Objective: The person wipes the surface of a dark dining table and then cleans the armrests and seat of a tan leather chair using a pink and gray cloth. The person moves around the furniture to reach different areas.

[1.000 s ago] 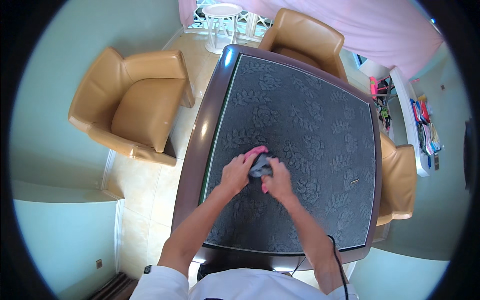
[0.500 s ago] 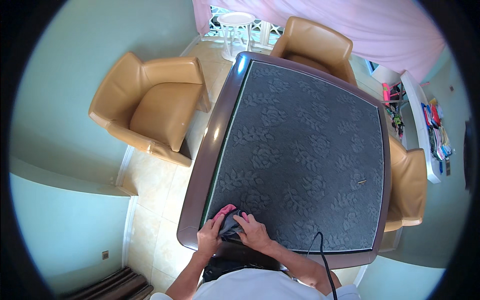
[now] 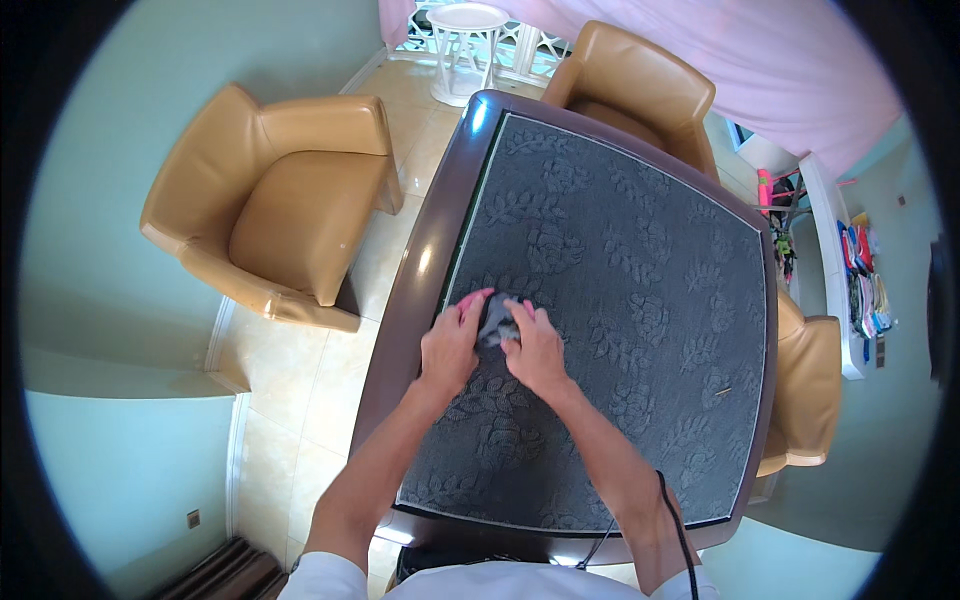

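Note:
Both my hands grip a bunched grey and pink cloth (image 3: 496,324) over the left side of a dark, flower-patterned table top (image 3: 640,300). My left hand (image 3: 450,350) has its fingers closed on the cloth's left side, where a pink edge shows. On the right side, my right hand (image 3: 537,350) pinches it between thumb and fingers, with another bit of pink by the fingertips. Whether the cloth touches the table top, I cannot tell. Both forearms reach forward across the near part of the table.
Tan armchairs stand at the left (image 3: 290,210), at the far end (image 3: 630,85) and at the right (image 3: 805,400). Behind the table is a small white side table (image 3: 467,18). A thin stick-like thing (image 3: 723,391) lies on the table's right side. A black cord (image 3: 672,515) runs along my right arm.
My hands have moved forward with the cloth, from the table's near left edge to further up its left side. My arms are stretched out more.

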### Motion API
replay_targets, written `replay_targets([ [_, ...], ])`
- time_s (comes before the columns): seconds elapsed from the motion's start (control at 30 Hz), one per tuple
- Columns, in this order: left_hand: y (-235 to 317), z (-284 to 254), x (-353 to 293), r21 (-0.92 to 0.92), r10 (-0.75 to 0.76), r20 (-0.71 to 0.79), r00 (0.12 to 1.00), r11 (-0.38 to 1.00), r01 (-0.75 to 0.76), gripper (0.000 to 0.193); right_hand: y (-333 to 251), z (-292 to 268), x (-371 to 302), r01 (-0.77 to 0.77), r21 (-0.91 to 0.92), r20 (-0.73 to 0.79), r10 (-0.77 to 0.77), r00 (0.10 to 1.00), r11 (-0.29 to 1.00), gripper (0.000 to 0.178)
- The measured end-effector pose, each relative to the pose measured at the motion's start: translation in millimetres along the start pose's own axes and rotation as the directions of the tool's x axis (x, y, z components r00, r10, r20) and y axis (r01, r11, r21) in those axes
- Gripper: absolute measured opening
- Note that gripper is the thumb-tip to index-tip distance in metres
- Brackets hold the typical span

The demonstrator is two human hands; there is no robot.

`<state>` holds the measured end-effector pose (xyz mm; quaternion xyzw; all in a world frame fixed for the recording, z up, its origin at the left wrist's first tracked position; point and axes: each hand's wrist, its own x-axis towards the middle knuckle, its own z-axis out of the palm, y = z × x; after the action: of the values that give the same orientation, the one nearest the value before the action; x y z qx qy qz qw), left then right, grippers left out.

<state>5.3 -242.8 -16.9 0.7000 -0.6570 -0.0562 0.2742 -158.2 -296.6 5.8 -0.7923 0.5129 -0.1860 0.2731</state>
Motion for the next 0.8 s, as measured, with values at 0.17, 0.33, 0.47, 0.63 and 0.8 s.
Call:
replay_targets([
  [0.17,-2.6,16.4,77.2,-0.057,0.027,0.006,1.0,0.998,-0.026,0.074,9.9,-5.8,59.8,-0.139,-0.036,-0.072,0.136,0.988,0.99,0.068],
  [0.33,-10.5,28.1,78.3,-0.045,-0.032,0.023,0.999,0.998,0.033,0.074,12.2,1.7,65.5,-0.15,-0.039,-0.104,0.145,0.984,0.988,0.063],
  [0.47,-11.3,21.9,60.5,-0.049,-0.024,0.094,0.995,0.998,0.029,0.074,7.6,-2.3,45.4,-0.178,-0.023,-0.044,0.177,0.983,0.984,0.06],
  [0.63,2.7,8.3,-7.8,-0.092,0.034,0.096,0.995,0.995,-0.025,0.071,10.1,0.8,-25.6,-0.124,0.033,-0.011,0.125,0.992,0.992,0.057],
  [0.8,33.4,1.5,-90.9,-0.063,-0.007,0.152,0.988,0.998,0.017,0.07,18.9,0.4,-110.7,-0.149,0.098,0.071,0.143,0.987,0.984,0.06],
])
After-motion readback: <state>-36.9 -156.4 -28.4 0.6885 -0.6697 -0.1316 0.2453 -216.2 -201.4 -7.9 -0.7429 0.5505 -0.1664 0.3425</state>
